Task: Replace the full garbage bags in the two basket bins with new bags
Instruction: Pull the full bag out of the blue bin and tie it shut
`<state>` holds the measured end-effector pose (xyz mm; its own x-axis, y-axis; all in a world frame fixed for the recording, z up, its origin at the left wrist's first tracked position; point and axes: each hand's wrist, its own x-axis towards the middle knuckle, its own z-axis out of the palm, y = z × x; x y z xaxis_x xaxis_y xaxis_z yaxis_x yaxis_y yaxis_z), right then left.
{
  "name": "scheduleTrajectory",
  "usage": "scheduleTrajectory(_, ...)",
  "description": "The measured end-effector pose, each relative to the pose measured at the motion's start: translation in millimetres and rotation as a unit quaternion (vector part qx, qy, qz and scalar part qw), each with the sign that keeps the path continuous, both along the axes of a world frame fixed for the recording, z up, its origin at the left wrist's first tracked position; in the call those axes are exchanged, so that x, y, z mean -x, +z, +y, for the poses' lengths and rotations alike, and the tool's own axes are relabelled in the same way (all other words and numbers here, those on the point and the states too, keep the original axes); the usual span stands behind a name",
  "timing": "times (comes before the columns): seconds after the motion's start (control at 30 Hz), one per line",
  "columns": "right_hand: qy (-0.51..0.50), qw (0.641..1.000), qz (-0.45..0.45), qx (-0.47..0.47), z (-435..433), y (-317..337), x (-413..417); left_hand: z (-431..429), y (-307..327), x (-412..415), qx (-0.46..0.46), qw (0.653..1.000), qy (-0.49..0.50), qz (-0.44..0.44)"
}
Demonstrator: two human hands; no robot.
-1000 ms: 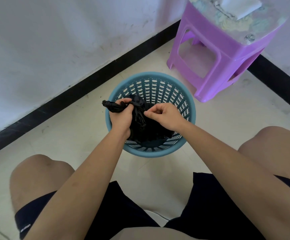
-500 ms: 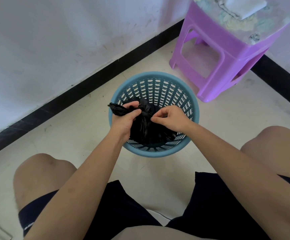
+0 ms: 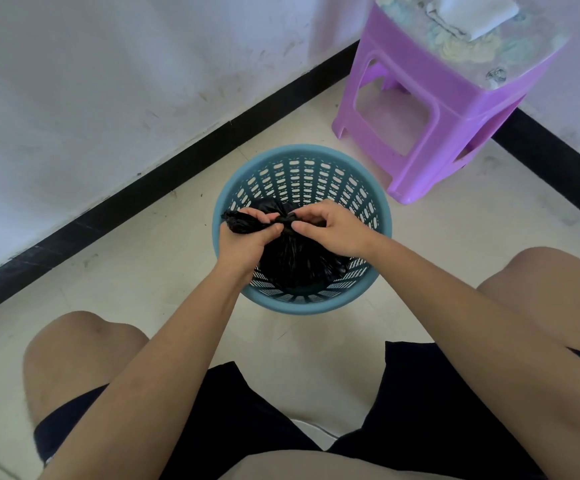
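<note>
Bag place: the bag (image 3: 295, 261) sits inside the bin (image 3: 302, 306), with its gathered neck raised to about rim height.
Left grip: the left hand (image 3: 247, 240) has its fingers curled round the twisted tail (image 3: 236, 224), which pokes out over the bin's left rim.
Right grip: the right hand (image 3: 330, 233) pinches the bunched neck above the bin's middle, between thumb and fingertips.
Step, as I judge it: tying the full bag closed before lifting it out of the bin.
Risk, tear: the film looks thin, so a hard pull on the twisted tail could split it and spill waste into the bin.
Risk, slack knot: the tail is short and could slip from the fingers, leaving the neck loose enough to open on lifting.
Risk, bin lifts: the bin looks light, and with neither hand on it, it may rise or tip with the bag.
Bag material: black plastic film, glossy and finely creased, roped tight at the neck.
Bin material: blue moulded plastic, round and tapering, with a smooth rim and walls pierced by rows of slots.
Stool (image 3: 430, 109): beyond the bin to the right, purple hard plastic, boxy, with cut-out sides.
Floor (image 3: 163, 271): pale, smooth tile around the bin.
</note>
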<state>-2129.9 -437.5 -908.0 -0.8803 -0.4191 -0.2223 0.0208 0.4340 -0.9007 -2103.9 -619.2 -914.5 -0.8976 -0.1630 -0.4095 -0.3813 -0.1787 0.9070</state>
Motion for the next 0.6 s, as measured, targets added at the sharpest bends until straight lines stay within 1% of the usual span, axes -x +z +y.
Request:
scheduleTrajectory(0.07,-0.025,0.996,0.062,-0.055,3,-2,0,-2,3,0,-0.012,1.000,-0.015,0.007)
scheduleTrajectory(0.13,-0.053,0.990,0.093,-0.092,7,-7,2,-3,8,2,-0.024,0.999,-0.032,0.019)
scheduleTrajectory(0.2,-0.054,0.984,0.131,-0.104,8,-8,2,-1,11,3,-0.024,0.998,-0.044,0.028)
scheduleTrajectory(0.23,-0.042,0.976,0.175,-0.124,8,-7,1,0,13,5,-0.023,0.998,-0.045,0.030)
scheduleTrajectory(0.27,-0.024,0.958,0.234,-0.161,9,-4,2,2,14,6,-0.018,0.998,-0.044,0.031)
scheduleTrajectory(0.3,0.001,0.932,0.297,-0.209,10,-2,3,4,15,7,-0.015,0.999,-0.040,0.032)
scheduleTrajectory(0.37,0.043,0.860,0.399,-0.316,10,-1,6,10,15,9,0.001,0.999,-0.027,0.030)
scheduleTrajectory(0.4,0.058,0.827,0.422,-0.368,8,-3,7,13,14,9,0.019,0.999,-0.023,0.029)
scheduleTrajectory(0.43,0.079,0.802,0.421,-0.416,4,-5,7,17,14,9,0.039,0.998,-0.024,0.030)
scheduleTrajectory(0.5,0.128,0.780,0.359,-0.497,0,-12,6,20,10,10,0.104,0.992,-0.053,0.040)
scheduleTrajectory(0.57,0.134,0.762,0.288,-0.564,7,-17,7,16,7,13,0.179,0.979,-0.089,0.045)
scheduleTrajectory(0.6,0.123,0.748,0.276,-0.591,13,-16,8,11,6,14,0.203,0.974,-0.097,0.039)
